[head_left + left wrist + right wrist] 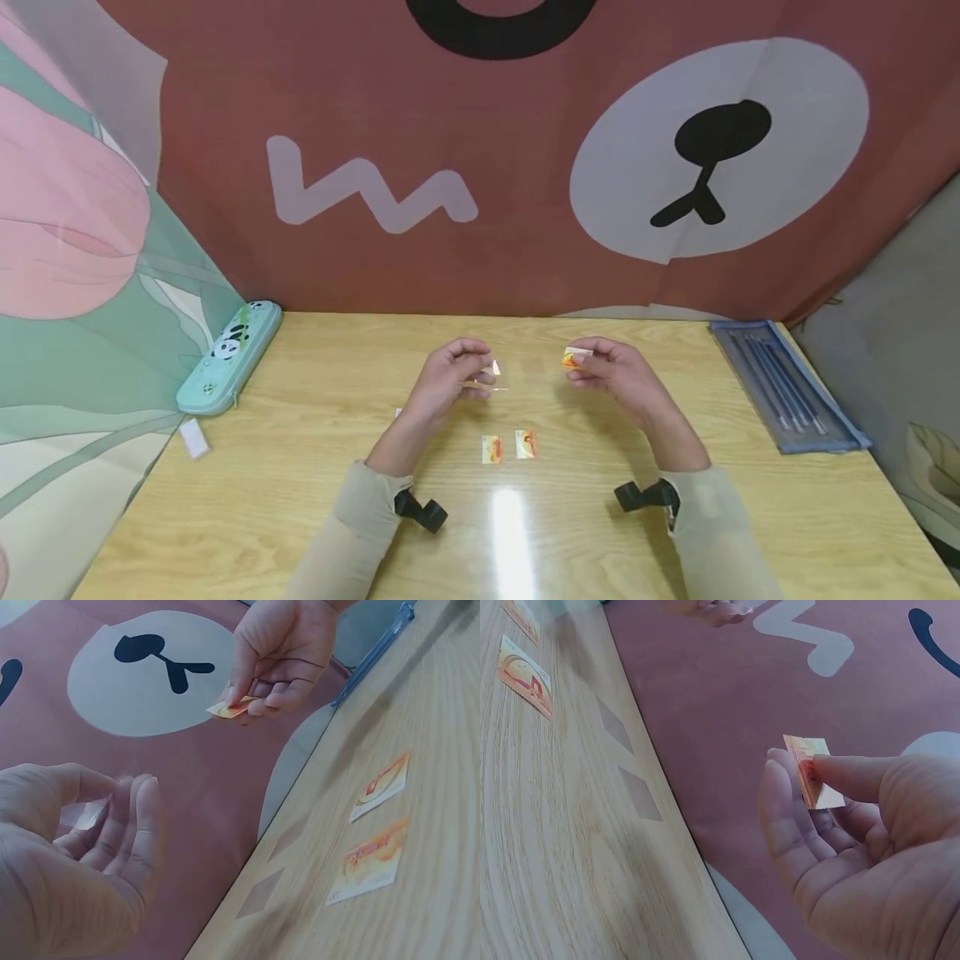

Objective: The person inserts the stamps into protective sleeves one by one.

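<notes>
My right hand (611, 371) pinches a small orange-and-white stamp (815, 772) with toothed edges between thumb and fingers. Whether more than one stamp is stacked there I cannot tell. Across from it, my left hand (455, 379) holds a small clear plastic piece (88, 816), perhaps a sleeve, mostly hidden by the fingers. Both hands are raised above the table, apart from each other. Below and between them, two more orange stamps lie side by side on the wood, a left stamp (492, 449) and a right stamp (527, 444).
A light blue panda pencil case (229, 358) lies at the table's left edge, with a small white piece (194, 438) in front of it. A blue-edged mesh pouch (787, 387) holding several long thin items lies at the right. A bear-print cloth (517, 167) hangs behind the table.
</notes>
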A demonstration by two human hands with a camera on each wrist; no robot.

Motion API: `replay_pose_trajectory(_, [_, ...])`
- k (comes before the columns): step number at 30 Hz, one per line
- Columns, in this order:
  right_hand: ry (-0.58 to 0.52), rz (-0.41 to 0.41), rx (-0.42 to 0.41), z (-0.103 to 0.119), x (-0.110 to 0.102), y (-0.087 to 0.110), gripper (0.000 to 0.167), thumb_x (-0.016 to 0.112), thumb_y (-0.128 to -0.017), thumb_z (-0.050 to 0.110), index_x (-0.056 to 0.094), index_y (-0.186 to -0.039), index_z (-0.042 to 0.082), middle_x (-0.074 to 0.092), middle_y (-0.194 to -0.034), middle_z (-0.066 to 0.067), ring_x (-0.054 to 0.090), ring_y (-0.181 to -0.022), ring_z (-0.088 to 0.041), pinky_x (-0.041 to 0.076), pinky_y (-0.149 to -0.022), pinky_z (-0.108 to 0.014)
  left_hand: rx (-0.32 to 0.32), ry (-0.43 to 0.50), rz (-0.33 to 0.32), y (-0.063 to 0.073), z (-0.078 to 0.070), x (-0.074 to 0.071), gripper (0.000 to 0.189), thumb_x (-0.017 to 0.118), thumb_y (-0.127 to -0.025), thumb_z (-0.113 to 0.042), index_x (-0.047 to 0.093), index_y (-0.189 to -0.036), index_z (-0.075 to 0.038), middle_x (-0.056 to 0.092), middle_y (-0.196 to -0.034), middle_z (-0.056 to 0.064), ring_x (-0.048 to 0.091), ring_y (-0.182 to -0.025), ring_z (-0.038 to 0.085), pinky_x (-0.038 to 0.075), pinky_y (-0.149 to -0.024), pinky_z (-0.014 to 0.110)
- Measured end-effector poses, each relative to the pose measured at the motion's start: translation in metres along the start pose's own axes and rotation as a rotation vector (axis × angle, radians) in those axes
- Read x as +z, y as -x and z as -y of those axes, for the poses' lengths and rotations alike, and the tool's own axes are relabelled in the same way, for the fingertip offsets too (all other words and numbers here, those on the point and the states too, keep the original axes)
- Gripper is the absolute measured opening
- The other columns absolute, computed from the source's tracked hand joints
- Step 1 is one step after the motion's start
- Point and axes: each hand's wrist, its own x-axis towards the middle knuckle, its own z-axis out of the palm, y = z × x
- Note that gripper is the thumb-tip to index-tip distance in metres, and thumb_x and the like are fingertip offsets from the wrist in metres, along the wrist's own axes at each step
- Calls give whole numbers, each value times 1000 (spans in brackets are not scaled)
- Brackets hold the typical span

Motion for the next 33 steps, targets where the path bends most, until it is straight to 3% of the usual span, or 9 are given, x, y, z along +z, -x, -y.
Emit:
replay_pose_trajectory(8, [38, -52, 16, 0, 1, -1, 35, 61, -103, 16, 56, -132, -2, 65, -94, 0, 66, -80, -8, 62, -82, -31, -19, -37, -19, 0, 6, -8, 29, 65, -100, -16, 68, -124, 0, 66, -112, 7, 61, -86, 15, 61, -67, 27])
replay_pose_trajectory(12, [42, -75, 12, 1, 3, -2, 36, 64, -101, 17, 57, -132, -1, 64, -92, 1, 65, -78, -9, 62, -78, -30, -2, -69, -12, -2, 6, -7, 33, 65, -100, -21, 68, -124, 1, 68, -108, 4, 63, -88, 13, 63, -72, 32])
replay_pose_trajectory(15, [47, -84, 9, 1, 5, -2, 38, 65, -101, 19, 58, -132, -1, 62, -89, 3, 64, -77, -11, 61, -77, -29, 5, -81, 21, -1, 6, -5, 32, 64, -101, -20, 67, -122, 4, 71, -104, 4, 69, -85, 12, 64, -78, 38])
replay_pose_trajectory(20, [75, -79, -2, 3, 8, -2, 35, 63, -102, 21, 60, -130, 0, 57, -88, 3, 64, -80, -15, 60, -78, -30, 3, -115, 107, 0, 3, -2, 30, 59, -103, -16, 62, -124, 6, 74, -107, 17, 75, -82, 17, 63, -84, 45])
replay_pose_trajectory(26, [104, -62, -5, 3, 12, -4, 33, 57, -105, 21, 59, -131, 1, 63, -93, 4, 64, -84, -15, 58, -79, -31, 6, -157, 133, 1, 1, -1, 25, 56, -103, -10, 63, -125, -1, 75, -104, 16, 75, -79, 16, 64, -79, 38])
replay_pose_trajectory(30, [114, -63, 0, 2, 13, -1, 37, 54, -107, 20, 57, -135, -3, 66, -100, 4, 66, -90, -14, 59, -83, -31, -3, -159, 147, 0, 2, -3, 31, 55, -103, -7, 55, -134, -5, 71, -117, 26, 77, -81, 19, 64, -76, 34])
replay_pose_trajectory(33, [115, -63, -3, 2, 13, 2, 39, 50, -108, 19, 55, -138, -4, 66, -101, 3, 67, -91, -12, 60, -87, -33, -18, -159, 143, 0, 2, -4, 25, 54, -103, -5, 48, -128, -4, 66, -126, 31, 78, -87, 27, 64, -75, 32])
